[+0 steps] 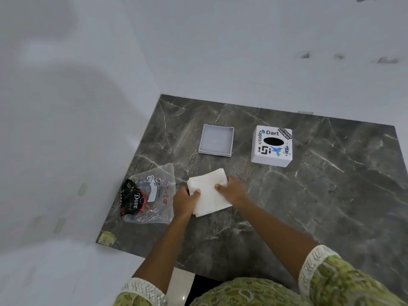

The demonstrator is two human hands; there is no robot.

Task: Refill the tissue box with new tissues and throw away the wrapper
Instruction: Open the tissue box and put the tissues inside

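A white stack of tissues [209, 193] lies on the dark marble table [309, 206], held at both sides. My left hand [184, 202] grips its left edge with the thumb on top. My right hand [231, 189] grips the right edge. The clear plastic wrapper [152, 195] with black and red print lies flat just left of my left hand. The white tissue box cover [272, 146], with stickers and a dark oval slot on top, stands at the back right. Its shallow grey base tray [217, 140] sits open to the left of the cover.
The table stands in a corner against pale walls at the back and left. A small yellowish sticker [107, 238] marks the table's near left corner. Green patterned sleeves with white lace cuffs cover my upper arms.
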